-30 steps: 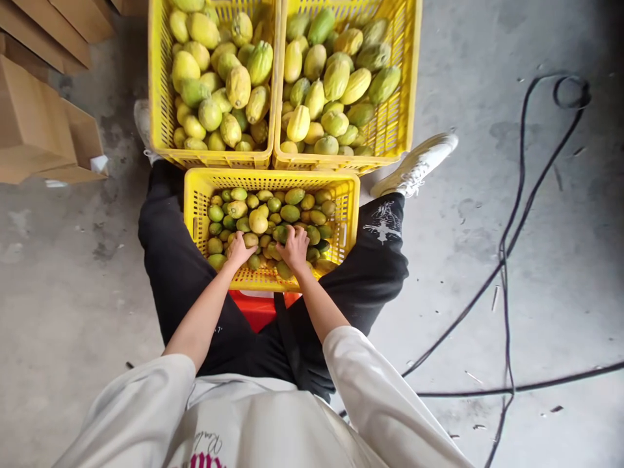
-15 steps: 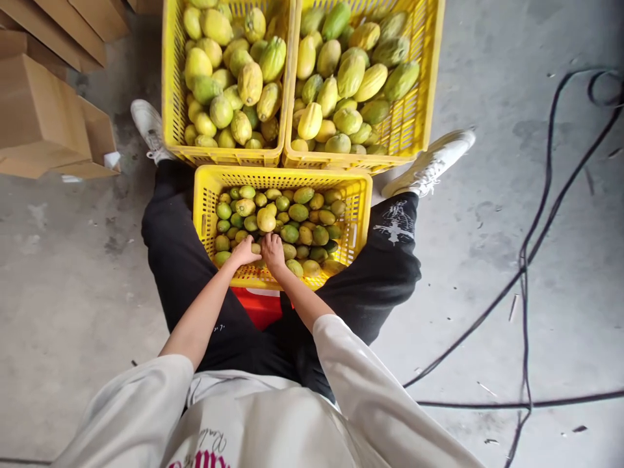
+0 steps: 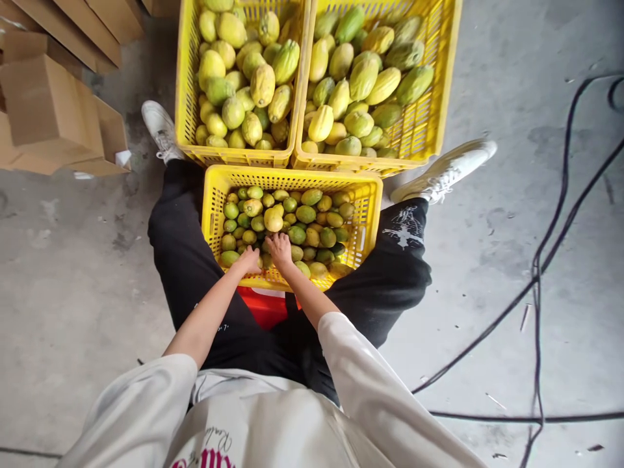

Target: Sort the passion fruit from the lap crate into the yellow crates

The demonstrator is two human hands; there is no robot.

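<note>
Between my legs sits a shallow yellow plastic crate [image 3: 292, 170] holding many small green and yellow papayas [image 3: 306, 214]. My left hand [image 3: 249, 260] reaches down into its near side, thumb apart from the fingers, touching the fruit. Just right of it, my right hand [image 3: 280, 251] rests over the papayas with its fingers bent and spread. Both hands cover the fruit right beneath them, and I see nothing lifted. A larger, paler yellow papaya [image 3: 273, 220] lies on top of the pile, just beyond my right fingertips.
Beyond stand two bigger yellow crates, the left crate [image 3: 234, 156] and the right crate [image 3: 361, 166], both holding larger papayas. Cardboard boxes [image 3: 53, 104] lie at upper left. Black cables [image 3: 536, 266] cross the concrete floor on the right. My white shoes [image 3: 448, 170] flank the crates.
The view has shifted, so everything appears slightly further right. My left hand has drawn back a little toward me, and the gap between my hands has widened. My right fingers have spread.
</note>
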